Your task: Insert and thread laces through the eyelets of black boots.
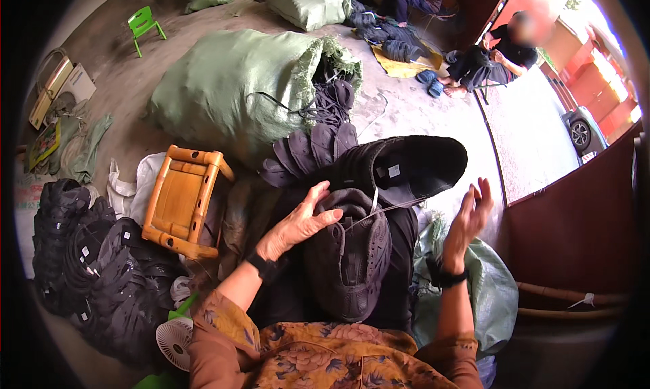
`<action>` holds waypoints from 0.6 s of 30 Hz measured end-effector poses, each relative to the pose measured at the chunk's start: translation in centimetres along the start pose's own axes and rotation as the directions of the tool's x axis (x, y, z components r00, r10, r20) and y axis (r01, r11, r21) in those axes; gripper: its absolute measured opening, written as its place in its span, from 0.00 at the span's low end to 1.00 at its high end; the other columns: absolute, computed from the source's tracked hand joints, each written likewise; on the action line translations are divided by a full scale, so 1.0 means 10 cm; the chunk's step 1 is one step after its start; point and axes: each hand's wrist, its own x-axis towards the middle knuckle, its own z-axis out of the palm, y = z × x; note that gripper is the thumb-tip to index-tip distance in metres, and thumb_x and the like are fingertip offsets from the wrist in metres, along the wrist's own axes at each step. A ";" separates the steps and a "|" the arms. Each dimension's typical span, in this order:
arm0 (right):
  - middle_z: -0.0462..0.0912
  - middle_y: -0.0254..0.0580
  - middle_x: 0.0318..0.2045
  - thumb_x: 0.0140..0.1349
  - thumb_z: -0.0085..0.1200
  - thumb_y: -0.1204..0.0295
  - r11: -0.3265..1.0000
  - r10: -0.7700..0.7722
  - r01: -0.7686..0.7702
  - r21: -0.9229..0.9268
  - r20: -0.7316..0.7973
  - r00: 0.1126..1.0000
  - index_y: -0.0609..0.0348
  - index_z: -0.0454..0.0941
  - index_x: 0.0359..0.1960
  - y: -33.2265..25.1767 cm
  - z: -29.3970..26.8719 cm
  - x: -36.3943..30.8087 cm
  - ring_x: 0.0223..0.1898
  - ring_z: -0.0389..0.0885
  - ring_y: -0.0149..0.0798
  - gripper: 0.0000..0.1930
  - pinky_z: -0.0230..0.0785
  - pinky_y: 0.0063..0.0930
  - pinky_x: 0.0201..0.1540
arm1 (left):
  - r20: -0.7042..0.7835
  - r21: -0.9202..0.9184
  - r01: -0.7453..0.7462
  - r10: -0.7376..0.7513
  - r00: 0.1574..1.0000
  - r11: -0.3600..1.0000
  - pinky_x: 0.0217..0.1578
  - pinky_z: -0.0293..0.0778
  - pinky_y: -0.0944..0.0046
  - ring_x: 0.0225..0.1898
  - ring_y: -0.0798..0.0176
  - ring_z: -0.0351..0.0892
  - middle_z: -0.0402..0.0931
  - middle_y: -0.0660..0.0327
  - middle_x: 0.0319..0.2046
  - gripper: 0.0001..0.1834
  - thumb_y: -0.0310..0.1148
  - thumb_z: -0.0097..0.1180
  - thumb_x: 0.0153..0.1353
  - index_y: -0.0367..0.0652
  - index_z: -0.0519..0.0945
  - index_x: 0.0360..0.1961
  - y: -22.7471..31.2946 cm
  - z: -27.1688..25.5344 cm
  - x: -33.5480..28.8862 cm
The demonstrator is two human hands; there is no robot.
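A dark grey sneaker (349, 267) rests on my lap, its heel toward me. My left hand (298, 223) lies against its left side, thumb and fingers spread. A thin lace (389, 209) runs from the shoe's collar out to the right; whether its far end meets my right hand cannot be made out. My right hand (470, 216) is raised to the right of the shoe, fingers stretched apart. Just beyond the sneaker lies another black shoe piece (420, 165) with its opening toward the right. Several dark shoe uppers (311, 148) are lined up to its left.
A large pale green sack (223, 84) spills dark laces and uppers. On the left stand a bamboo stool (183, 203) and a heap of black uppers (101, 274). A small white fan (175, 341) is near my left elbow. A seated person (501, 57) works at far right.
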 end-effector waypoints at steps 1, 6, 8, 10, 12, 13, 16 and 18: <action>0.79 0.51 0.53 0.70 0.46 0.76 1.000 -0.002 0.001 0.005 0.099 0.995 0.65 0.70 0.58 -0.26 -0.06 -0.14 0.53 0.77 0.39 0.16 0.69 0.30 0.53 | -0.108 0.156 -0.105 0.123 0.987 0.982 0.67 0.57 0.56 0.68 0.51 0.60 0.61 0.48 0.66 0.44 0.55 0.61 0.60 0.35 0.61 0.68 0.06 0.03 -0.06; 0.79 0.49 0.48 0.59 0.60 0.66 0.966 -0.232 0.050 0.253 0.769 0.596 0.59 0.79 0.49 -0.89 0.35 -0.54 0.62 0.68 0.51 0.17 0.58 0.46 0.64 | -0.095 0.676 -0.304 0.488 0.868 0.672 0.69 0.48 0.42 0.71 0.34 0.48 0.51 0.40 0.69 0.49 0.58 0.64 0.55 0.41 0.59 0.69 0.22 0.51 -0.46; 0.78 0.47 0.45 0.60 0.60 0.67 0.979 -0.171 0.025 0.202 0.750 0.639 0.59 0.80 0.46 -0.89 0.46 -0.63 0.58 0.70 0.51 0.14 0.59 0.44 0.62 | -0.141 0.708 -0.196 0.408 0.902 0.679 0.70 0.48 0.43 0.72 0.33 0.43 0.47 0.39 0.71 0.43 0.43 0.69 0.53 0.41 0.62 0.66 0.19 0.64 -0.49; 0.79 0.47 0.44 0.59 0.59 0.72 0.971 -0.074 -0.113 0.210 0.716 0.694 0.60 0.80 0.40 -0.82 0.48 -0.69 0.57 0.72 0.49 0.09 0.61 0.40 0.61 | -0.185 0.543 -0.320 0.482 0.856 0.776 0.70 0.48 0.45 0.73 0.36 0.45 0.47 0.41 0.71 0.34 0.31 0.65 0.53 0.42 0.66 0.62 0.14 0.54 -0.42; 0.79 0.49 0.48 0.60 0.57 0.74 0.952 0.006 -0.218 0.213 0.704 0.710 0.59 0.81 0.41 -0.76 0.38 -0.76 0.59 0.73 0.47 0.08 0.61 0.38 0.62 | -0.155 0.511 -0.376 0.513 0.844 0.773 0.70 0.50 0.48 0.73 0.39 0.47 0.49 0.43 0.71 0.28 0.27 0.61 0.54 0.42 0.70 0.57 0.10 0.45 -0.40; 0.78 0.51 0.51 0.61 0.56 0.74 0.917 0.073 -0.327 0.229 0.709 0.701 0.59 0.81 0.41 -0.74 0.32 -0.82 0.60 0.72 0.47 0.08 0.60 0.37 0.62 | -0.098 0.515 -0.394 0.509 0.855 0.762 0.70 0.51 0.48 0.73 0.39 0.47 0.51 0.43 0.71 0.27 0.28 0.61 0.54 0.42 0.70 0.57 0.09 0.41 -0.39; 0.76 0.51 0.57 0.64 0.52 0.73 0.850 0.174 -0.455 0.266 0.673 0.719 0.59 0.81 0.44 -0.69 0.15 -0.94 0.61 0.71 0.42 0.10 0.58 0.33 0.63 | -0.024 0.477 -0.420 0.490 0.872 0.772 0.69 0.54 0.49 0.73 0.41 0.51 0.57 0.45 0.69 0.26 0.27 0.60 0.55 0.40 0.70 0.57 0.12 0.35 -0.36; 0.75 0.49 0.58 0.65 0.50 0.73 0.691 0.240 -0.623 0.367 0.696 0.677 0.61 0.80 0.47 -0.64 0.07 -0.92 0.62 0.70 0.40 0.12 0.56 0.32 0.65 | 0.042 0.375 -0.429 0.447 0.894 0.822 0.69 0.55 0.51 0.72 0.44 0.54 0.60 0.46 0.68 0.27 0.27 0.59 0.55 0.40 0.70 0.57 0.16 0.36 -0.35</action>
